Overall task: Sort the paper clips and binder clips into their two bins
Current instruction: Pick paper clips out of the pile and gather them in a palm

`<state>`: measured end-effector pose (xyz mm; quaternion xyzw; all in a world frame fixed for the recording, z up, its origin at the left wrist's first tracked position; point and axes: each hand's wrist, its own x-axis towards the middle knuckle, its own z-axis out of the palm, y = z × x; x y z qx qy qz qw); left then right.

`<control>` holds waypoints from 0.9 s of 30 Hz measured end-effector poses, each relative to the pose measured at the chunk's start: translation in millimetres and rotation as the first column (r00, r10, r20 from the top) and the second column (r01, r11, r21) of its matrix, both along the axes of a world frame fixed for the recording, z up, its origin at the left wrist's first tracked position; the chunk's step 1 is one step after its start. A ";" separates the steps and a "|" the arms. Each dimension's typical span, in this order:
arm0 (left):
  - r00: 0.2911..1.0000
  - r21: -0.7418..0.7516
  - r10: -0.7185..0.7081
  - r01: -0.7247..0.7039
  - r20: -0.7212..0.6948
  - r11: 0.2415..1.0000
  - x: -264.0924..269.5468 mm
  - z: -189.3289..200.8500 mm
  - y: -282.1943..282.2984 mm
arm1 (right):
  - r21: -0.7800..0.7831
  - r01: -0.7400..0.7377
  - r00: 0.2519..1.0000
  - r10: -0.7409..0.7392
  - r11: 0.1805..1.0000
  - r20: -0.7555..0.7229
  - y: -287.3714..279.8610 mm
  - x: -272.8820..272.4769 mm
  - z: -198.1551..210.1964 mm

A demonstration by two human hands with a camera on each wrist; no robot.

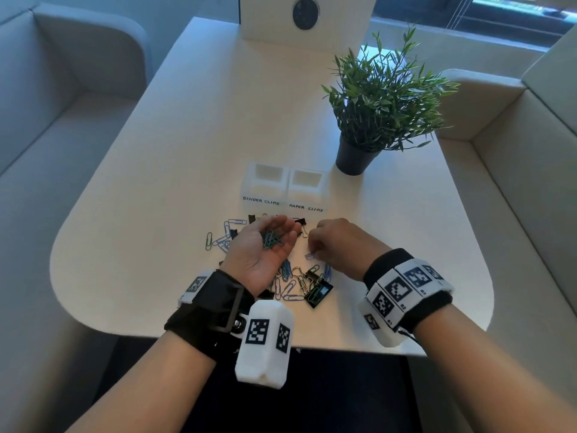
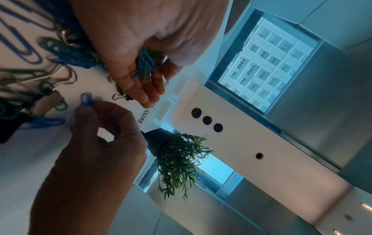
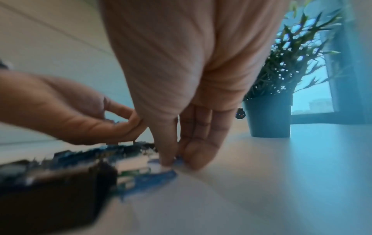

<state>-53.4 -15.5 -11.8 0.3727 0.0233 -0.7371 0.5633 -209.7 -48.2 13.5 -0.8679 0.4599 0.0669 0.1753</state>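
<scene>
My left hand lies palm up over the pile, fingers relaxed, cupping several green and blue paper clips. Beside it my right hand reaches down to the table and pinches one blue paper clip between thumb and fingertips. Loose paper clips and black binder clips are scattered under and around both hands. Two white bins stand behind them: the left bin is labelled BINDER CLIPS, the right bin PAPER CLIPS. Both look empty.
A potted plant in a dark pot stands right of the bins. The pale table has rounded near corners; grey sofas flank it. A white box with round lenses stands at the far edge.
</scene>
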 end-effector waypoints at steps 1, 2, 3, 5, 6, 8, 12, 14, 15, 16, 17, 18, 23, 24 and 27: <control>1.000 -0.002 0.003 -0.003 -0.011 1.000 0.7 -0.1 -0.4 | -0.021 -0.007 1.000 0.007 1.000 -0.005 0.4 0.5 -0.6; 1.000 -0.002 0.008 -0.008 -0.025 1.000 1.8 -0.1 -0.7 | -0.034 -0.006 1.000 0.006 0.999 -0.002 0.8 0.4 -0.9; 0.999 0.003 0.013 -0.013 -0.037 1.000 2.8 -0.3 -1.2 | -0.035 -0.002 1.000 0.003 0.999 0.009 1.3 0.0 -0.7; 0.999 0.012 0.023 -0.022 -0.049 1.000 4.8 0.5 -1.6 | -0.025 0.001 0.999 0.000 1.000 0.038 2.3 -0.2 1.4; 0.998 0.016 0.025 -0.025 -0.049 1.000 5.6 1.0 -1.4 | -0.021 -0.005 0.999 0.006 1.000 0.042 2.5 0.2 2.9; 0.999 0.015 0.027 -0.026 -0.047 1.000 6.6 1.9 -1.0 | -0.024 -0.018 1.000 0.019 1.000 0.025 2.3 2.5 5.3; 0.999 0.017 0.023 -0.023 -0.045 1.000 7.4 3.6 -1.1 | -0.109 -0.102 0.993 0.095 0.989 -0.062 1.7 12.7 6.9; 0.999 0.016 0.024 -0.024 -0.044 1.000 6.8 3.7 -1.2 | -0.121 -0.131 0.986 0.117 0.984 -0.120 3.3 17.3 6.9; 0.999 0.014 0.025 -0.025 -0.042 1.000 6.6 3.4 -1.2 | -0.119 -0.135 0.983 0.118 0.984 -0.137 3.8 18.3 6.9; 0.999 0.011 0.027 -0.027 -0.043 1.000 6.4 2.8 -0.9 | -0.117 -0.129 0.985 0.114 0.985 -0.129 3.0 18.1 7.4; 0.999 0.009 0.028 -0.028 -0.042 1.000 6.3 1.6 -0.7 | -0.112 -0.105 0.992 0.096 0.988 -0.087 1.1 16.3 7.4; 0.999 0.008 0.026 -0.026 -0.038 1.000 6.0 0.5 0.0 | -0.103 -0.060 0.998 0.060 0.993 -0.005 -1.5 13.9 8.5; 1.000 -0.019 0.021 -0.020 0.021 1.000 -2.7 0.6 0.4 | -0.084 0.122 0.870 -0.066 0.989 0.488 -9.4 16.9 25.4; 1.000 -0.023 0.015 -0.015 0.017 1.000 -5.3 2.2 0.1 | -0.086 0.116 0.860 -0.057 0.989 0.507 -8.4 21.2 28.9; 0.996 -0.025 0.017 -0.019 -0.091 1.000 -8.6 8.0 -1.5 | -0.111 0.132 0.862 -0.059 0.985 0.504 -6.3 23.1 34.8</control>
